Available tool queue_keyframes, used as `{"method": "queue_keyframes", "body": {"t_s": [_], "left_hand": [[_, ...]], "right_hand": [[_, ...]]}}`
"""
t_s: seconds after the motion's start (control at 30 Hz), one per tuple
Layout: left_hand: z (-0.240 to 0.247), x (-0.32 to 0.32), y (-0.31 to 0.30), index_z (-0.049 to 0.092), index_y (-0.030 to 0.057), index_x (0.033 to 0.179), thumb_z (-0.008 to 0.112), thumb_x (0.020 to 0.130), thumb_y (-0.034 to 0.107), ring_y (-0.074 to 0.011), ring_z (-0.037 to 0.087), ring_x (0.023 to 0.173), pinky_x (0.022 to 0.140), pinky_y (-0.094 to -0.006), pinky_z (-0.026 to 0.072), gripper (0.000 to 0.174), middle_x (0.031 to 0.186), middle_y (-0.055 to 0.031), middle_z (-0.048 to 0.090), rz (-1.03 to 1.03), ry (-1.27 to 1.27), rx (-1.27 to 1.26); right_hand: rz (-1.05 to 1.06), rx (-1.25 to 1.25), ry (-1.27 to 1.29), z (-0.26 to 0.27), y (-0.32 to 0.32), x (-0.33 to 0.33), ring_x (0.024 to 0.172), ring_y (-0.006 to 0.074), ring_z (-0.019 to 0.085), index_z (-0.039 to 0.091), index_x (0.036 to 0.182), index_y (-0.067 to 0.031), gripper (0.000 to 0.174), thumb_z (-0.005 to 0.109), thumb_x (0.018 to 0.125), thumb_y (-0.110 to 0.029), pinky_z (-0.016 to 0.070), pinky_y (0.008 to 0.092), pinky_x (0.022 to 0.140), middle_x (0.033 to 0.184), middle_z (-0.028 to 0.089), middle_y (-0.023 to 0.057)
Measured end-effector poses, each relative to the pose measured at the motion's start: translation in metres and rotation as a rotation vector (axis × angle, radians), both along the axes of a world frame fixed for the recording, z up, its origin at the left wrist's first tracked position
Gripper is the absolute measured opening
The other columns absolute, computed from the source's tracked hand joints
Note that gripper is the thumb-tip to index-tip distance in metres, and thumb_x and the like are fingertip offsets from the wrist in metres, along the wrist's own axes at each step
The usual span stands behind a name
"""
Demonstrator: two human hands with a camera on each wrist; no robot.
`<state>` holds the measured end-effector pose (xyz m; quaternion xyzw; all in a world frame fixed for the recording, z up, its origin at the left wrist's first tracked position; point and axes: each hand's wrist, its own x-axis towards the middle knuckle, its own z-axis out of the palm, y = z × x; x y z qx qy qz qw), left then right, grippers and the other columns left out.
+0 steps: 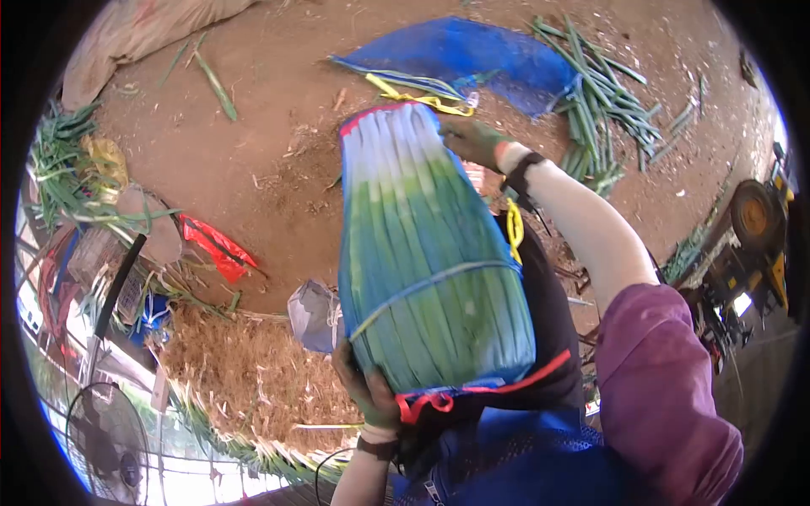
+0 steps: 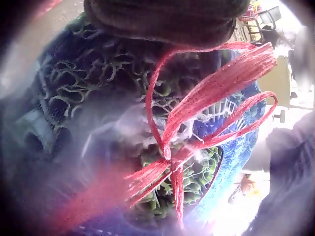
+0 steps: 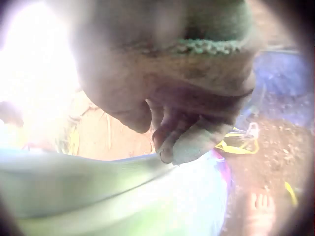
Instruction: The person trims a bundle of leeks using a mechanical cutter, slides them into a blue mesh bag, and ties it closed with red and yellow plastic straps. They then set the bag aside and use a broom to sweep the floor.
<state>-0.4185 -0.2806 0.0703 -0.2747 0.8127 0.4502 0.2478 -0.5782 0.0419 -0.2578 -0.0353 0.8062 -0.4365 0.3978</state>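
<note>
A long bundle of green onions (image 1: pixel 426 228) in a blue mesh bag lies tilted in front of my body, white ends away from me. My left hand (image 1: pixel 369 392) grips its near left corner, beside the pink-red tie (image 1: pixel 422 406). In the left wrist view, that tie (image 2: pixel 216 93) is knotted over the mesh, with round cut leaf ends behind it. On the far right side, my gloved right hand (image 1: pixel 477 145) holds the bag's edge near the white ends. The right wrist view shows curled fingers (image 3: pixel 189 145) right at that edge.
An unfilled blue mesh bag (image 1: pixel 472 55) with a yellow cord (image 1: pixel 422 99) lies on the dirt ahead. Loose green onions (image 1: pixel 599 101) are heaped at the far right. A straw-coloured heap (image 1: pixel 253 371) lies left, with a fan (image 1: pixel 105 438) near it. A wheeled machine (image 1: pixel 755 215) stands right.
</note>
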Motion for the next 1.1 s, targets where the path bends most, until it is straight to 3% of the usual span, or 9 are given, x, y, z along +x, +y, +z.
{"method": "queue_keyframes", "body": {"t_s": [0.07,0.23,0.33,0.5,0.63,0.8,0.9,0.93,1.1], "left_hand": [[-0.009,-0.002,-0.006,0.04,-0.0069,0.135,0.048,0.096,0.038,-0.0329,0.043,0.124,0.107,-0.0445,0.0313,0.06,0.131,-0.0212,0.045,-0.017,0.026,-0.012],[-0.015,-0.02,-0.009,0.046,-0.0072,0.127,0.051,0.095,0.035,-0.0298,0.049,0.116,0.103,-0.0421,0.0353,0.053,0.123,-0.0179,0.051,-0.005,0.136,0.004],[-0.03,-0.013,-0.024,0.051,-0.0041,0.124,0.05,0.097,0.032,-0.0269,0.051,0.112,0.1,-0.0407,0.0378,0.045,0.12,-0.0156,0.054,0.031,0.161,0.006],[-0.035,-0.019,-0.034,0.051,-0.0044,0.123,0.052,0.095,0.03,-0.0269,0.052,0.109,0.097,-0.0402,0.0398,0.044,0.12,-0.0164,0.053,0.066,0.133,-0.012],[-0.037,-0.031,-0.038,0.051,-0.0013,0.123,0.05,0.097,0.03,-0.0229,0.051,0.107,0.097,-0.0379,0.0397,0.04,0.118,-0.0124,0.053,0.119,0.15,0.069],[-0.044,-0.056,-0.054,0.052,0.0029,0.122,0.05,0.098,0.032,-0.0188,0.051,0.103,0.093,-0.0349,0.0411,0.038,0.112,-0.0079,0.054,0.269,0.123,0.168],[-0.064,-0.067,-0.09,0.051,0.0025,0.122,0.051,0.097,0.033,-0.0199,0.051,0.102,0.092,-0.035,0.0416,0.039,0.112,-0.0084,0.054,0.364,0.016,0.29],[-0.045,-0.083,-0.071,0.052,0.0024,0.121,0.052,0.097,0.033,-0.02,0.052,0.102,0.091,-0.0353,0.0418,0.038,0.112,-0.0082,0.055,0.362,0.019,0.242],[-0.043,-0.101,-0.079,0.054,0.0063,0.122,0.05,0.097,0.036,-0.0224,0.054,0.107,0.093,-0.0375,0.0439,0.039,0.119,-0.0067,0.057,0.461,-0.108,0.3]], "right_hand": [[-0.171,-0.04,-0.423,0.092,0.027,0.009,0.091,0.0135,0.061,0.062,0.117,-0.0071,0.03,0.055,0.095,-0.026,0.0491,0.0297,0.079,0.101,0.067,0.0074],[-0.245,-0.321,-0.324,0.205,0.054,0.081,0.109,0.0174,0.059,0.057,0.125,-0.0018,0.033,0.058,0.094,-0.014,0.0438,0.032,0.099,0.116,0.064,0.0097],[-0.335,-0.136,-0.307,0.213,0.052,0.121,0.111,0.0191,0.058,0.054,0.128,-0.0019,0.035,0.054,0.096,-0.015,0.0442,0.0335,0.098,0.119,0.063,0.0098],[0.243,0.334,0.347,0.16,0.054,0.212,0.116,0.0307,0.056,0.05,0.132,-0.0085,0.054,0.062,0.08,-0.012,0.0425,0.0387,0.099,0.121,0.06,0.0177],[-0.197,-0.108,0.185,0.143,0.013,0.226,0.12,0.0295,0.054,0.048,0.133,-0.0081,0.063,0.068,0.073,-0.003,0.0416,0.0355,0.103,0.128,0.055,0.0196],[-0.134,-0.049,0.367,0.158,0.005,0.226,0.112,0.0275,0.057,0.049,0.129,0.0004,0.052,0.066,0.081,-0.01,0.0413,0.0338,0.1,0.117,0.06,0.0151],[-1.084,-0.582,-0.637,0.148,-0.034,0.249,0.105,0.018,0.058,0.058,0.12,-0.0016,0.033,0.061,0.091,-0.016,0.0416,0.0308,0.099,0.115,0.063,0.0066],[-1.151,-0.604,-0.573,0.159,-0.046,0.243,0.099,0.0098,0.055,0.061,0.115,-0.0015,0.028,0.061,0.094,-0.02,0.0426,0.0284,0.091,0.105,0.063,-0.0002],[-1.332,-0.446,-0.526,0.199,-0.058,0.198,0.088,0.0106,0.054,0.059,0.112,0.0027,0.028,0.061,0.093,-0.018,0.0443,0.025,0.081,0.098,0.061,0.0007]]}}
